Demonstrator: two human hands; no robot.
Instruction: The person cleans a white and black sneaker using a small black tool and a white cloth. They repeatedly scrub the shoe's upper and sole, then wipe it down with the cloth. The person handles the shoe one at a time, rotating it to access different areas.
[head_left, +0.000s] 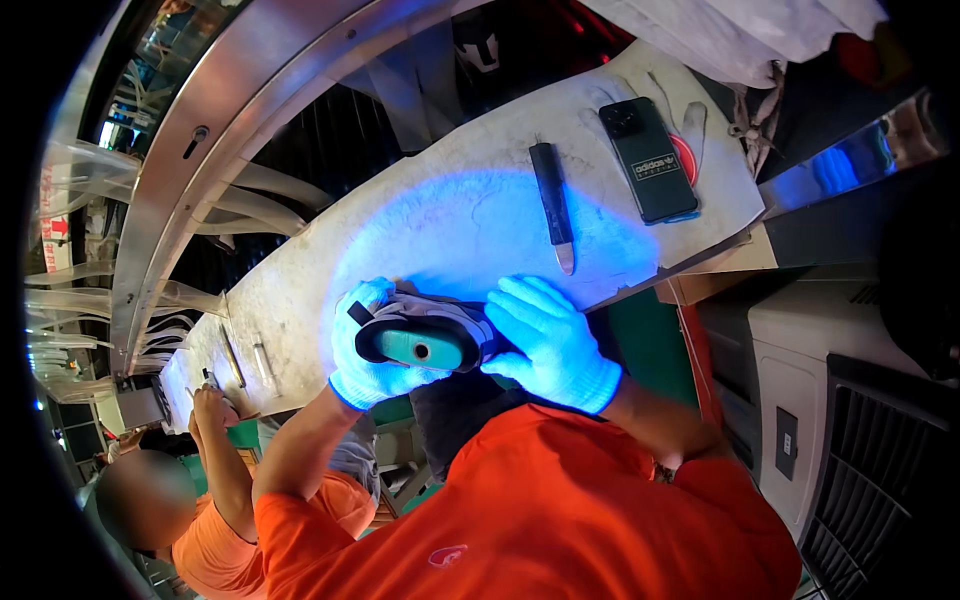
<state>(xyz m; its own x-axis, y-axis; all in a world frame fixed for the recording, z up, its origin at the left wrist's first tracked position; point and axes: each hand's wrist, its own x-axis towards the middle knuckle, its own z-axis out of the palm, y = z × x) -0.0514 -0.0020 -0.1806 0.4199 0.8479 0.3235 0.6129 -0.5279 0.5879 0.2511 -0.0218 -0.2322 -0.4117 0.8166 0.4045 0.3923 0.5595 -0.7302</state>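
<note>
Blue glow lights the worktable [440, 230]; dim, fisheye-bent edges.

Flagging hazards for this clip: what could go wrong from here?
The knife lies loose just beyond the right hand; a reach forward might catch its blade. Both hands hold the shoe at the bench edge, so it could slip off. The phone sits near the bench's far corner and could get knocked off.

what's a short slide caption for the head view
Two gloved hands, left and right, hold a shoe under blue light.

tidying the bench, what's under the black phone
A white glove lies flat under the black phone; its fingers stick out at the top. The palm is covered, apart from a red patch.
</note>
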